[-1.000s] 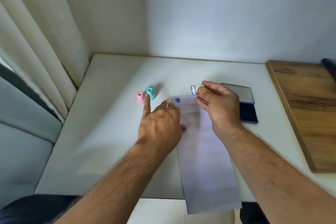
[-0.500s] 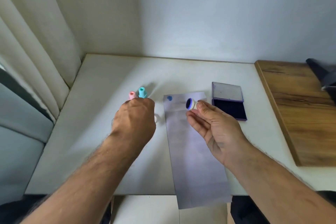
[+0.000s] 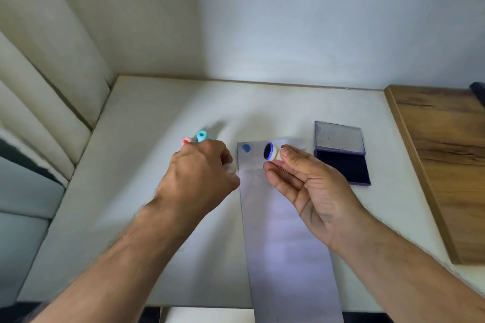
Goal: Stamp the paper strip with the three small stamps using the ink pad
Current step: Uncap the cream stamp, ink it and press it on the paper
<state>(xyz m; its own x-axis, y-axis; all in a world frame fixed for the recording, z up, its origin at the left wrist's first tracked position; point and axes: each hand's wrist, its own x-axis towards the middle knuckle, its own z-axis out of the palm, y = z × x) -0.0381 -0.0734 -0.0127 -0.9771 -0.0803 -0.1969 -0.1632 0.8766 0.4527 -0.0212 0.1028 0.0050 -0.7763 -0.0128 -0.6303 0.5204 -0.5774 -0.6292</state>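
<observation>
Left of centre, the pink stamp (image 3: 186, 140) and teal stamp (image 3: 202, 136) stand side by side on the white table (image 3: 136, 165). The left hand (image 3: 199, 176) hovers just before them, fingers curled under; whether it grasps anything cannot be told. The paper strip (image 3: 286, 244) runs down the middle, one blue mark (image 3: 246, 148) near its top. The right hand (image 3: 312, 186), palm up, pinches the white stamp (image 3: 271, 151), its inked face turned leftward. Right of it lies the open ink pad (image 3: 341, 160).

Left hand (image 3: 202, 178) blurred, hides pink stamp (image 3: 185, 140) base; grip unclear.
</observation>
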